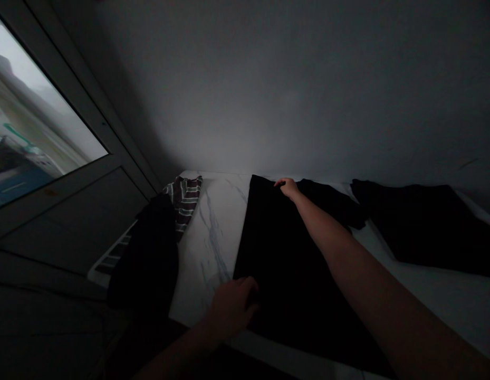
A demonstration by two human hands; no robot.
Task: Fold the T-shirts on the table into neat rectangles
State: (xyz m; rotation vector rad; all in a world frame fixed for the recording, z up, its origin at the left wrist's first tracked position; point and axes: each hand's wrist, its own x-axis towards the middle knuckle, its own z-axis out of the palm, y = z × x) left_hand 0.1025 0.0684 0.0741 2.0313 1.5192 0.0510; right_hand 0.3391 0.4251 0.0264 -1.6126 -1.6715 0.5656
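A black garment (284,264) lies spread over the white marbled table, too dark to show its exact kind. At its far edge, my right hand (288,189) pinches the cloth between thumb and bent fingers. Low at the garment's left side is my left hand (231,309), its fingers curled over the edge of the cloth; deep shadow hides the fingertips. Black cloth shaped like a sleeve (335,201) sticks out to the right, beyond my right forearm.
Another black garment (430,227) lies folded at the right. Dark clothing (150,258) and a striped cloth (185,203) cover the left end of the marbled table (213,227). Behind the table stands a grey wall (288,89); a framed door with glass (122,179) is at the left.
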